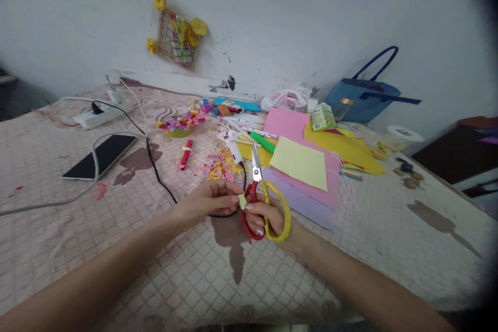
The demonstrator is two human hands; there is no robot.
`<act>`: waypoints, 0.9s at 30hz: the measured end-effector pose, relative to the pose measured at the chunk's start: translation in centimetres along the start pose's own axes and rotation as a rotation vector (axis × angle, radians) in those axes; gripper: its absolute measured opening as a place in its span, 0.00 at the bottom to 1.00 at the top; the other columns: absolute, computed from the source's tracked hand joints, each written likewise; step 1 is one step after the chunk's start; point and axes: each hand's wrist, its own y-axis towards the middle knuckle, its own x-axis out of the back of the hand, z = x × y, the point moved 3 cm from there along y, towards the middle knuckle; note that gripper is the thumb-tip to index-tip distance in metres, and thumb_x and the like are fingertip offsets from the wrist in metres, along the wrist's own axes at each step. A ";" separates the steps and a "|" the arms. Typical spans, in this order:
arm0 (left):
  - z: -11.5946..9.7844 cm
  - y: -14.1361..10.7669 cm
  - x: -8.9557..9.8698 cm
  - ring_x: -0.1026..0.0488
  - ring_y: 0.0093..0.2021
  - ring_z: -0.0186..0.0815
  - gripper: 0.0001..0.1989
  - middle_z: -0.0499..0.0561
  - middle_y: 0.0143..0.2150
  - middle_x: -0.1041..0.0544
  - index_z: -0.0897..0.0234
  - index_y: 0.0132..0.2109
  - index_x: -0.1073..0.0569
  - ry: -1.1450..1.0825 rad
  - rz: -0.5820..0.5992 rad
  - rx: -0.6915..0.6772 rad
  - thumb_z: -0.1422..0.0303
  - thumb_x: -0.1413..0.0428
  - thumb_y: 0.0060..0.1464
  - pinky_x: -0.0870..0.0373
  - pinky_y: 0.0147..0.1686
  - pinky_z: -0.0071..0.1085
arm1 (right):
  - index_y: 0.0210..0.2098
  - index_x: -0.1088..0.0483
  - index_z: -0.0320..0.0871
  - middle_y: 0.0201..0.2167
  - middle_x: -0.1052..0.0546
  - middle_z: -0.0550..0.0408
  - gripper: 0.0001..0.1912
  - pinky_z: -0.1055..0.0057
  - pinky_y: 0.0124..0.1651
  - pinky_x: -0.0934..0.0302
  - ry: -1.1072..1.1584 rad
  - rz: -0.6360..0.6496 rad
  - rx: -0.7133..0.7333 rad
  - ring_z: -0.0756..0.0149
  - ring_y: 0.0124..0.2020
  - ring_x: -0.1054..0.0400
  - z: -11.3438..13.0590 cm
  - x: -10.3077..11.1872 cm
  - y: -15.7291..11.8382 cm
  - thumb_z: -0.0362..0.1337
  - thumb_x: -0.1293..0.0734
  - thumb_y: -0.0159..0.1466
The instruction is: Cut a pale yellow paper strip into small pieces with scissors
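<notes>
A small pale yellow paper piece (243, 201) is pinched between the fingertips of my left hand (213, 198). My right hand (267, 216) has its fingers through the handles of the scissors (256, 171), one handle red and the other yellow, and its fingertips also meet the paper's right edge. The blades point up and away from me, nearly closed. Just beyond my hands lie a white glue gun (233, 148) and a scatter of pink and yellow paper scraps (223, 167). To the right, a pale yellow sheet (301, 162) rests on pink and lilac paper.
On the left are a dark tablet (101, 156), a power strip (101, 115) and cables crossing the tablecloth. A red paper strip (186, 154) lies near a bowl of paper bits (179, 131). At the right back stand a blue bag (360, 99) and a plastic tub (400, 139).
</notes>
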 end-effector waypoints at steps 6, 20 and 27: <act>-0.2 -0.1 -0.3 0.30 0.29 0.25 0.12 0.48 0.32 0.25 0.65 0.41 0.27 0.081 0.026 -0.056 0.70 0.39 0.46 0.36 0.31 0.22 | 0.22 0.42 0.42 0.08 0.43 0.68 0.13 0.79 0.14 0.54 -0.022 0.001 0.003 0.78 0.09 0.51 -0.1 -0.1 0.0 0.40 0.32 0.50; -1.1 1.3 4.0 0.28 0.27 0.27 0.11 0.50 0.29 0.24 0.68 0.40 0.26 -0.234 -0.283 -0.234 0.77 0.41 0.46 0.31 0.28 0.21 | 0.38 0.32 0.36 0.16 0.37 0.59 0.41 0.72 0.22 0.48 0.174 0.433 -0.180 0.70 0.16 0.43 -0.6 -1.7 -1.7 0.67 0.51 0.55; -2.1 1.2 4.7 0.27 0.26 0.27 0.04 0.49 0.27 0.24 0.69 0.32 0.28 -0.315 -0.321 -0.254 0.80 0.44 0.48 0.30 0.28 0.21 | 0.36 0.32 0.36 0.15 0.38 0.58 0.44 0.71 0.21 0.50 0.236 0.596 -0.332 0.70 0.15 0.45 -2.1 -2.2 -2.2 0.71 0.52 0.51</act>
